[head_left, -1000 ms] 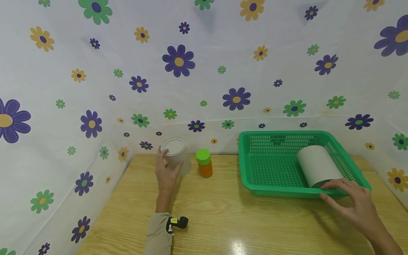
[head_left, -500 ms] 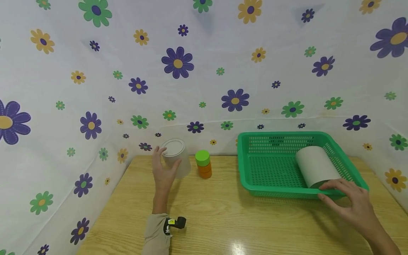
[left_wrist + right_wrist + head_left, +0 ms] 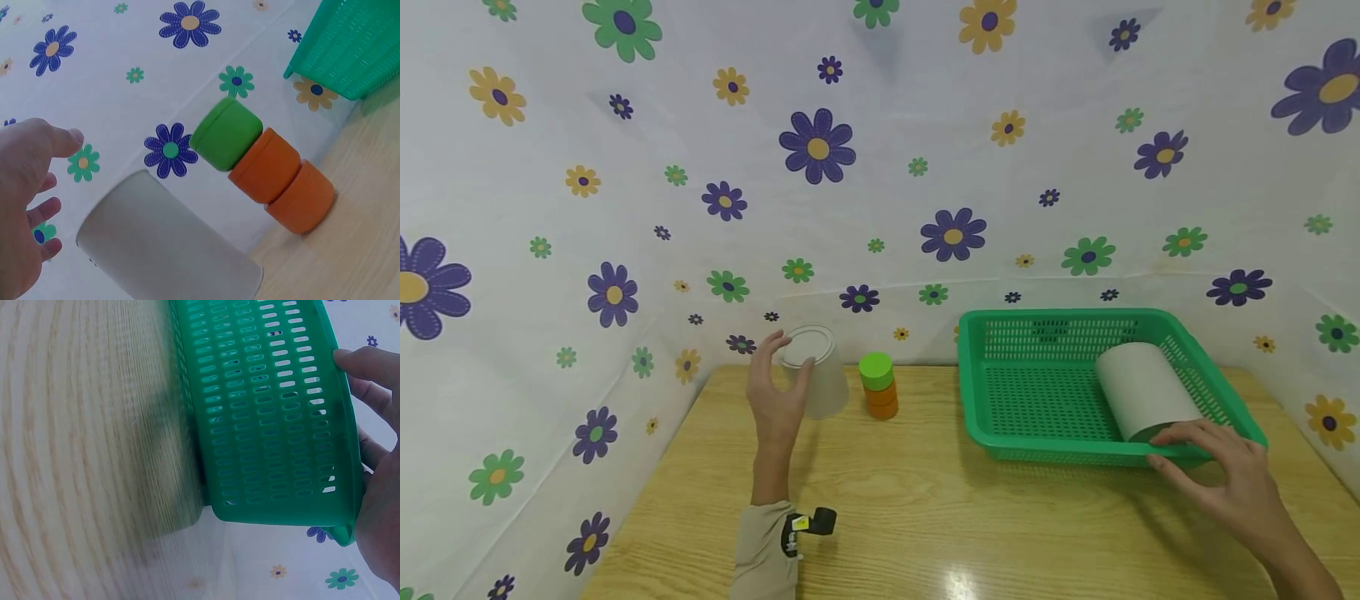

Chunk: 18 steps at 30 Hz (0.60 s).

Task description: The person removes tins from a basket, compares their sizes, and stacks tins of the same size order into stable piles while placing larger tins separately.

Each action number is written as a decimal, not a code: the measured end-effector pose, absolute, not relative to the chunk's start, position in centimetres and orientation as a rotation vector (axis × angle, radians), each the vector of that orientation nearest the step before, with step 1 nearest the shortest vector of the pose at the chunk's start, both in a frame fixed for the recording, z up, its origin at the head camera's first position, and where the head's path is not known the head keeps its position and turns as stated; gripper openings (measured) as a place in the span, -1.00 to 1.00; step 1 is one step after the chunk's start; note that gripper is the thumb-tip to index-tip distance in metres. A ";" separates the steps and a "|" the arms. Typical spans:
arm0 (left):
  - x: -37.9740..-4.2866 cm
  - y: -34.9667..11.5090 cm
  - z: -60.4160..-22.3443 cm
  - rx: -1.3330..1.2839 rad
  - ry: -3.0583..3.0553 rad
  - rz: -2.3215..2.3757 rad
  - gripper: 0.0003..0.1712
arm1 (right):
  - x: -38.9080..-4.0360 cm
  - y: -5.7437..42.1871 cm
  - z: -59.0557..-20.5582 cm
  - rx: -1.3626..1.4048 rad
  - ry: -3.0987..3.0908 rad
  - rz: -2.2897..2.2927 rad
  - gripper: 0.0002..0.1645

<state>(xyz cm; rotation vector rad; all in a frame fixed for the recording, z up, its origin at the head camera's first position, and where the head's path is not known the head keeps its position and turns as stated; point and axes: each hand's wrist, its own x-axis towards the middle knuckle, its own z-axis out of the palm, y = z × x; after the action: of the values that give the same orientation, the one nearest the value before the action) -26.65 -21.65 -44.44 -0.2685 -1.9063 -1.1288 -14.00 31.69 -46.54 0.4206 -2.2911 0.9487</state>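
Note:
An upturned white tub [image 3: 823,379] stands at the back left of the table. My left hand [image 3: 775,400] is beside it, thumb and fingers spread, and in the left wrist view a gap shows between the hand [image 3: 25,200] and the tub [image 3: 169,244]. Just right of the tub is a stack of small round pieces [image 3: 880,387], one green on top of two orange. My right hand [image 3: 1232,479] holds the near rim of a green perforated basket [image 3: 1045,447], thumb outside and fingers over the rim. A white cylinder [image 3: 1146,387] lies on its side in the basket.
The wooden table [image 3: 880,517] meets a white flowered cloth [image 3: 880,192] along its back and sides. A small black camera [image 3: 808,523] is strapped to the left wrist, over a beige sleeve [image 3: 766,554].
My left hand has drawn back to the left, its fingers coming off the white tub, which stays where it was. The right hand stays on the basket rim.

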 end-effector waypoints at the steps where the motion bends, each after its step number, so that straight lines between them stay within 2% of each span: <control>1: -26.6 -21.5 -44.2 -0.280 -1.906 -1.135 -0.53 | -14.0 31.7 -46.6 0.421 -2.292 0.950 -0.47; 18: -25.3 -17.8 -42.4 -0.385 -2.056 -1.227 -0.60 | -14.1 31.7 -46.6 0.443 -2.252 0.957 -0.43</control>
<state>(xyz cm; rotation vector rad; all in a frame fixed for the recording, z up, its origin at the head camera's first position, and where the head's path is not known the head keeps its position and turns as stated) -25.29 -17.80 -42.38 -0.3847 -2.0563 -1.2268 -14.10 31.75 -46.62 0.4432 -2.2523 0.9572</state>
